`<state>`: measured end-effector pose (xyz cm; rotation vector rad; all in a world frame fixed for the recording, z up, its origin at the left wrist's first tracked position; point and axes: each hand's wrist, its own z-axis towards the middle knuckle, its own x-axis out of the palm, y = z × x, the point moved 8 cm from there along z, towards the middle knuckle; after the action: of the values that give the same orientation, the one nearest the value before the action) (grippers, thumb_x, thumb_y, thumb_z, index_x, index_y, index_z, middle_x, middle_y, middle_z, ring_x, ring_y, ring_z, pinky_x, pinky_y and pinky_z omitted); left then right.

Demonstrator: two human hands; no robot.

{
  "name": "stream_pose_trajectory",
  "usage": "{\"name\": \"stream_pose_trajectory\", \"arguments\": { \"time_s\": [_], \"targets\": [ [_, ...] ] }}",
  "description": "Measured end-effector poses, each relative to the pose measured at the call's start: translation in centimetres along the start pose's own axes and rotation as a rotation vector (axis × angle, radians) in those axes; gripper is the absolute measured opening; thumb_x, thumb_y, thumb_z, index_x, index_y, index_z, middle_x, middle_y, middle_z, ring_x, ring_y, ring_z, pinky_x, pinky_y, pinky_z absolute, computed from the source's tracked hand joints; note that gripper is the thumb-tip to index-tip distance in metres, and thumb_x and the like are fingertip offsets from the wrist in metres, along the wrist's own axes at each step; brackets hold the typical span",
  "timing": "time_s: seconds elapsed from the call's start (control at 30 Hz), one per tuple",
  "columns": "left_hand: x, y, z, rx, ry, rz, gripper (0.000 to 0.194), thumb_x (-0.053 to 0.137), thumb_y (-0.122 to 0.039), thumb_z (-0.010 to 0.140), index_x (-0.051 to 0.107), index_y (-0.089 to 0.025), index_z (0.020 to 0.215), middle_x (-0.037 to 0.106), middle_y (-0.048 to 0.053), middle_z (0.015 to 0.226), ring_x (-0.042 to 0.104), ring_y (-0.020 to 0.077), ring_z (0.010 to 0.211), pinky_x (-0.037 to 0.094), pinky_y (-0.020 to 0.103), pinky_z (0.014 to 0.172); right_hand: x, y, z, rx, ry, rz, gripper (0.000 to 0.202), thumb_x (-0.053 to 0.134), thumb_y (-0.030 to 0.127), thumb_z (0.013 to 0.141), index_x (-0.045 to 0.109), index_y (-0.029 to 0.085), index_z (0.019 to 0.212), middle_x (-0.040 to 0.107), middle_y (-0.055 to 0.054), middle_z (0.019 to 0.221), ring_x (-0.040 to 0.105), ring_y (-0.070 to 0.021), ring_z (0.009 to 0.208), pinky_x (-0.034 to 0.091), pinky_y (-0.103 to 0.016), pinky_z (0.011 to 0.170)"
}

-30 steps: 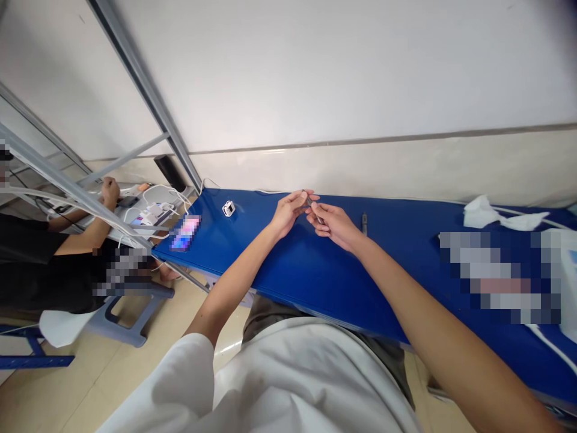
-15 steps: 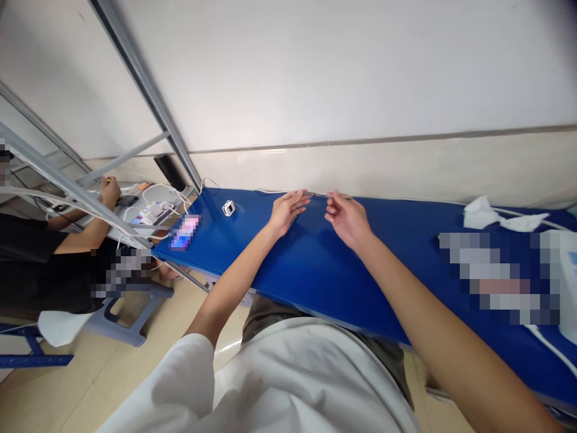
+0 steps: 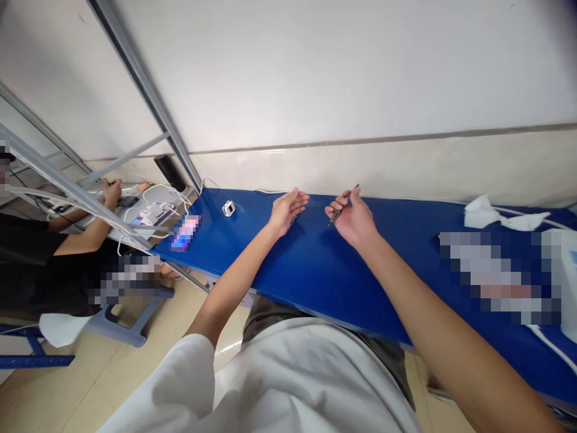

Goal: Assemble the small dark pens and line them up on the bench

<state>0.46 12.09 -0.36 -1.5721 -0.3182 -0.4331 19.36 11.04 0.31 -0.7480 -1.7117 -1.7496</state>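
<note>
My right hand (image 3: 354,218) is closed around a thin dark pen-like stick (image 3: 334,220), which slants up through the fingers and shows at both ends. My left hand (image 3: 285,211) is held over the back part of the blue table (image 3: 297,270), fingers stretched out and slightly curved. A small dark piece (image 3: 294,219) shows beside the left fingers; its shape is mostly hidden by the hand. The two hands are apart, with blue tabletop between them. Left of my left hand, a small white cube-like object (image 3: 228,208) sits on the table.
A phone (image 3: 186,233) lies at the table's left end, near a metal frame (image 3: 148,90). At right are crumpled tissue (image 3: 481,213), a blurred-out item (image 3: 491,270) and a white box (image 3: 559,270). Another person's hand (image 3: 112,191) is at far left.
The thin stick that spanned between my hands is now in my right hand alone, tilted steeply. My left fingers have let go and opened.
</note>
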Motion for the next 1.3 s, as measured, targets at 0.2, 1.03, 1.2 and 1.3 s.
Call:
{"name": "stream_pose_trajectory", "arguments": {
  "time_s": [0.2, 1.03, 1.2, 1.3],
  "targets": [
    [-0.1, 0.0, -0.1, -0.010, -0.018, 0.003, 0.035, 0.085, -0.053, 0.095, 0.081, -0.019, 0.103, 0.084, 0.015, 0.114, 0.077, 0.0271, 0.118, 0.055, 0.044, 0.114, 0.4, -0.1, -0.8, 0.132, 0.102, 0.012, 0.060, 0.074, 0.072, 0.101, 0.042, 0.028, 0.076, 0.027, 0.009, 0.053, 0.021, -0.0127, 0.042, 0.028, -0.029, 0.036],
    [0.3, -0.4, -0.4, 0.034, 0.003, 0.074, 0.036, 0.082, -0.055, 0.098, 0.080, -0.020, 0.098, 0.082, 0.011, 0.106, 0.075, 0.0204, 0.098, 0.055, 0.035, 0.098, 0.1, 1.6, -1.8, 0.061, 0.081, -0.063, 0.063, 0.062, 0.077, 0.095, 0.031, 0.029, 0.067, 0.020, 0.004, 0.048, 0.019, -0.0155, 0.044, 0.022, -0.033, 0.039],
    [0.2, -0.5, -0.4, 0.050, -0.002, 0.093, 0.036, 0.081, -0.057, 0.098, 0.081, -0.021, 0.098, 0.082, 0.011, 0.105, 0.075, 0.0207, 0.098, 0.055, 0.036, 0.097, 0.4, 1.4, -1.7, 0.038, 0.095, -0.095, 0.065, 0.073, 0.068, 0.095, 0.030, 0.029, 0.066, 0.020, 0.005, 0.049, 0.024, -0.0157, 0.044, 0.025, -0.035, 0.042],
    [0.6, -0.7, -0.5, 0.095, 0.030, 0.150, 0.039, 0.081, -0.060, 0.098, 0.082, -0.021, 0.097, 0.082, 0.011, 0.105, 0.075, 0.0205, 0.096, 0.055, 0.036, 0.096, 0.4, 1.2, -1.5, 0.024, 0.094, -0.130, 0.066, 0.077, 0.058, 0.094, 0.027, 0.029, 0.062, 0.018, 0.005, 0.048, 0.020, -0.0156, 0.044, 0.029, -0.035, 0.042]
  ]
}}
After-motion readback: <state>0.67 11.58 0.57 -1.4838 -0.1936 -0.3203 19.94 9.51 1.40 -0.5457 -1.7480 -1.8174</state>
